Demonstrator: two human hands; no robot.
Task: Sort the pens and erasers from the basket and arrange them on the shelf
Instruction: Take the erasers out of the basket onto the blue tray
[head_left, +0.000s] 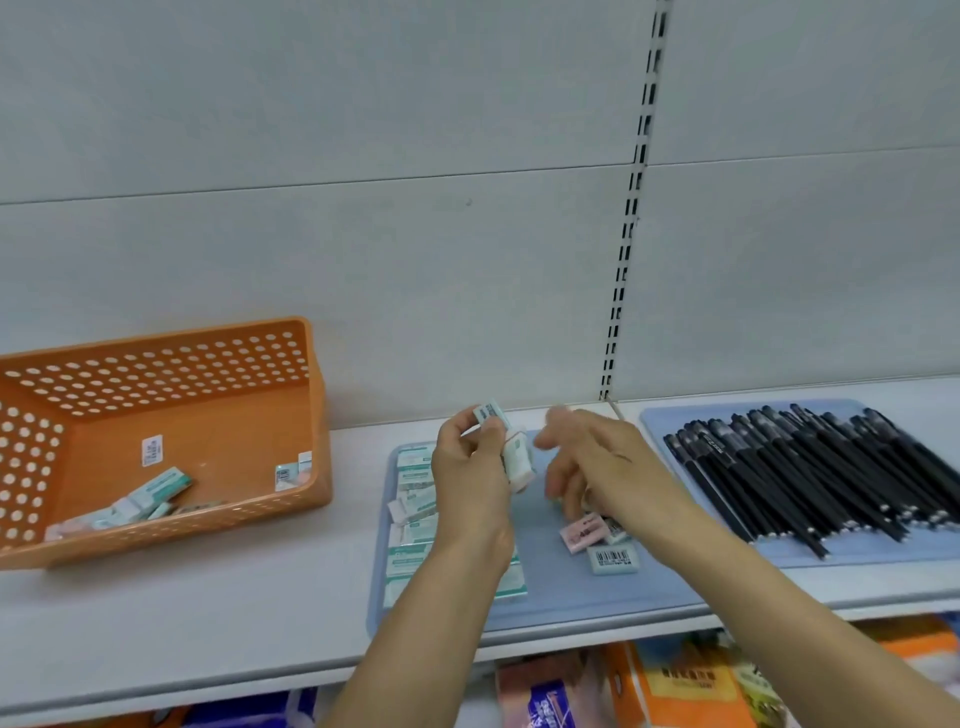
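**A:** ok so what's where, left to right?

**B:** far left on the shelf (260, 613) is the orange basket (317, 415), tipped so the open side faces me. There are erasers (156, 496) left in it, mostly piled in the near corner, plus a couple against the right wall

**A:** and the sorted ones?

**B:** on the blue mat (571, 597) in the middle. There's a column of them in green-and-white sleeves (413, 470) down its left side, partly behind my left wrist. A pink eraser (579, 538) and a barcode one (613, 560) lie loose further right, just under my right hand

**A:** hands?

**B:** left hand (470, 478) is up over the mat, fingers curled round a few erasers, one sticking out the top (489, 411) and another out the side (518, 460). My right hand (597, 467) hangs just beside it with loosely bent fingers, gripping nothing I can see

**A:** pens?

**B:** the black pens (810, 473) are all in one heap on a second mat (660, 421) at the far right, well apart from the basket
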